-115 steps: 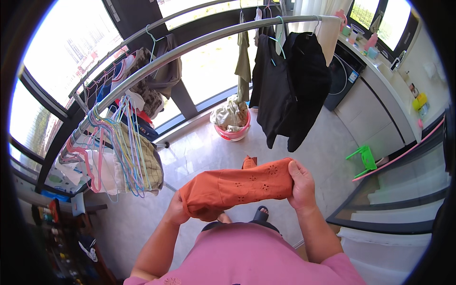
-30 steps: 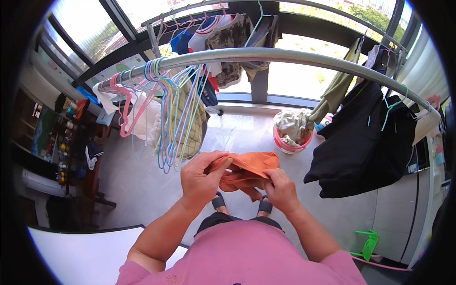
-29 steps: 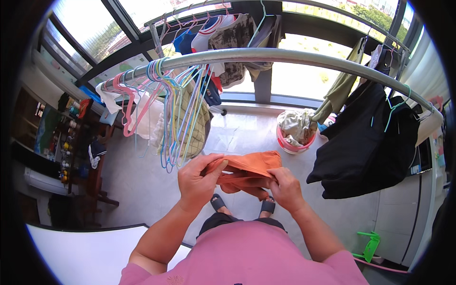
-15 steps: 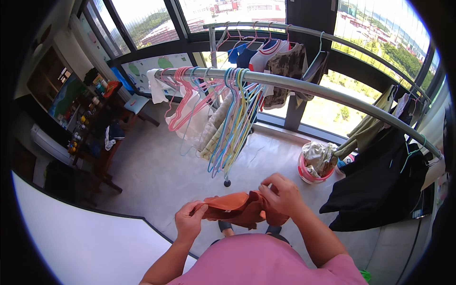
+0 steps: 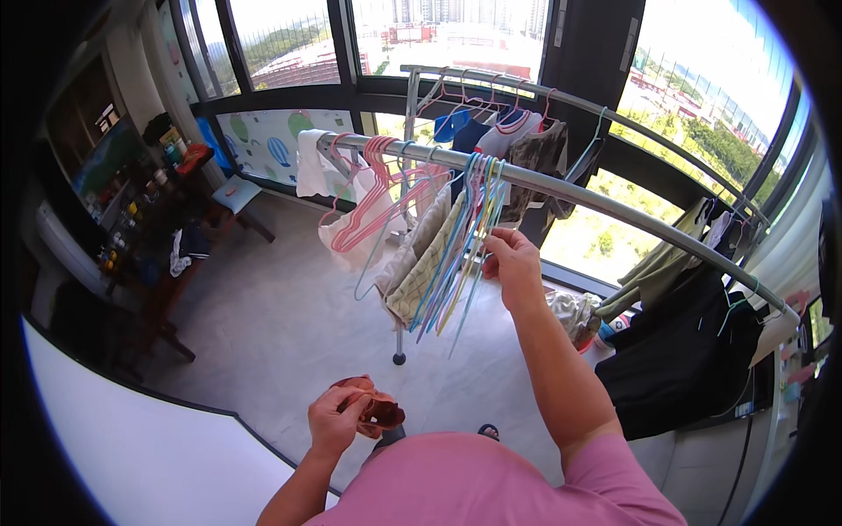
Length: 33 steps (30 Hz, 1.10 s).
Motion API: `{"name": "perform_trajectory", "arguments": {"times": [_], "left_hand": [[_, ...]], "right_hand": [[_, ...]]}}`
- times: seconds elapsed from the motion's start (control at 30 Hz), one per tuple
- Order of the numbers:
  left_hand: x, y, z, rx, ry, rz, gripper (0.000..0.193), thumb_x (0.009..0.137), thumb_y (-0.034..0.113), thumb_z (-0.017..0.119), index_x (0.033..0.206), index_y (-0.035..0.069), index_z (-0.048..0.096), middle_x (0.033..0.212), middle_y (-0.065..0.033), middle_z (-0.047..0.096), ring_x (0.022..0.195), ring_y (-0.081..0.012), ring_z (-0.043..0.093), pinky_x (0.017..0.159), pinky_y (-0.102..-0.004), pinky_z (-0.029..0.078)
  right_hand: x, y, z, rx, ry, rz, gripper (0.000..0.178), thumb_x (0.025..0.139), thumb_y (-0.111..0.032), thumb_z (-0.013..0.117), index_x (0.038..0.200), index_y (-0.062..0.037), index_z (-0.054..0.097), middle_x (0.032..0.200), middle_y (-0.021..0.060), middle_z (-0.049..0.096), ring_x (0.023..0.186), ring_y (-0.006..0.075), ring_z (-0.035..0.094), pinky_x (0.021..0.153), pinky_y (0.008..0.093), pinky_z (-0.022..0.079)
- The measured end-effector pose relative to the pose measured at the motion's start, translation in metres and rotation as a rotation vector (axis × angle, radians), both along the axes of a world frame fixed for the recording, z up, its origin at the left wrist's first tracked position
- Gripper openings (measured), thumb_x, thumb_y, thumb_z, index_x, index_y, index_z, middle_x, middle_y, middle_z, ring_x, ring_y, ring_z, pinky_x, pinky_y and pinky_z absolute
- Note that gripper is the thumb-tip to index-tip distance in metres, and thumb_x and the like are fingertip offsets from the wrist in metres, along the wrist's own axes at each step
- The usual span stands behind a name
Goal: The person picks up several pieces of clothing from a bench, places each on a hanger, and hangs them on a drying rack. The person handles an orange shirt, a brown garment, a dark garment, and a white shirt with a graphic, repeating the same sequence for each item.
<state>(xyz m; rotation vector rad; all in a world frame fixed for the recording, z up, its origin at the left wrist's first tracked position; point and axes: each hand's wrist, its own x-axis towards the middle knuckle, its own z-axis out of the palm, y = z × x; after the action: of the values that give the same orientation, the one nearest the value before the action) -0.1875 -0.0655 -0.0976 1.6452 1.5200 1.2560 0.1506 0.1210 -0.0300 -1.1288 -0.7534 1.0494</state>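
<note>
Left hand [image 5: 336, 419] pinches the orange cloth [image 5: 381, 415] below the rail's [image 5: 570, 187] left end, probably light, limp, best held by its edge; right hand [image 5: 516, 263] curled at hangers [image 5: 456, 267], grip unclear.

Clothes hangers [image 5: 460, 263] on front rail [image 5: 570, 186], right hand [image 5: 513, 265] at their right side. Garment [image 5: 379, 414] in left hand [image 5: 335, 421], before both rails. Trousers [image 5: 680, 373] toward front rail's right end; left of them, laundry [image 5: 568, 313] in bucket [image 5: 585, 347]. Shirts [image 5: 510, 133] on rear rail [image 5: 660, 126], windows [image 5: 452, 39] behind. Stool [image 5: 235, 195] at left.
</note>
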Motion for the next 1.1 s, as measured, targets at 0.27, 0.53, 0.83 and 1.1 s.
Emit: {"name": "perform_trajectory", "arguments": {"times": [0.27, 0.53, 0.83, 1.1], "left_hand": [[-0.033, 0.014, -0.012, -0.096, -0.079, 0.085, 0.013, 0.088, 0.003, 0.085, 0.097, -0.003, 0.079, 0.087, -0.0069, 0.073, 0.077, -0.0137, 0.068, 0.072, -0.0282, 0.056], [-0.017, 0.018, -0.014, -0.153, -0.278, 0.022, 0.012, 0.091, 0.003, 0.084, 0.099, -0.003, 0.078, 0.089, -0.0033, 0.072, 0.080, -0.0099, 0.065, 0.074, -0.0253, 0.055], [0.015, -0.003, -0.035, -0.249, -0.256, -0.178, 0.009, 0.096, 0.001, 0.080, 0.102, -0.004, 0.076, 0.092, -0.0056, 0.073, 0.081, -0.0115, 0.071, 0.074, -0.0262, 0.059], [0.032, -0.002, -0.036, -0.337, -0.341, -0.196, 0.012, 0.092, 0.002, 0.082, 0.102, -0.004, 0.079, 0.096, -0.0070, 0.077, 0.085, -0.0125, 0.071, 0.076, -0.0280, 0.057]], "right_hand": [[0.015, 0.006, -0.014, 0.167, -0.747, -0.178, 0.018, 0.097, -0.021, 0.071, 0.109, -0.0085, 0.076, 0.089, 0.0102, 0.069, 0.080, 0.0214, 0.069, 0.074, 0.0392, 0.054], [0.002, 0.019, -0.001, 0.201, -0.952, -0.214, 0.034, 0.091, -0.033, 0.080, 0.087, 0.0006, 0.076, 0.110, 0.0202, 0.070, 0.111, 0.0369, 0.065, 0.097, 0.0441, 0.051], [0.000, 0.004, 0.018, 0.326, -0.863, -0.415, 0.021, 0.089, -0.023, 0.079, 0.087, -0.0023, 0.076, 0.134, 0.0183, 0.064, 0.126, 0.0357, 0.058, 0.107, 0.0467, 0.045], [0.004, -0.048, 0.046, 0.316, -0.606, -0.197, 0.011, 0.094, -0.008, 0.076, 0.091, 0.0012, 0.070, 0.110, 0.0100, 0.069, 0.084, 0.0112, 0.067, 0.066, 0.0239, 0.052]]}}
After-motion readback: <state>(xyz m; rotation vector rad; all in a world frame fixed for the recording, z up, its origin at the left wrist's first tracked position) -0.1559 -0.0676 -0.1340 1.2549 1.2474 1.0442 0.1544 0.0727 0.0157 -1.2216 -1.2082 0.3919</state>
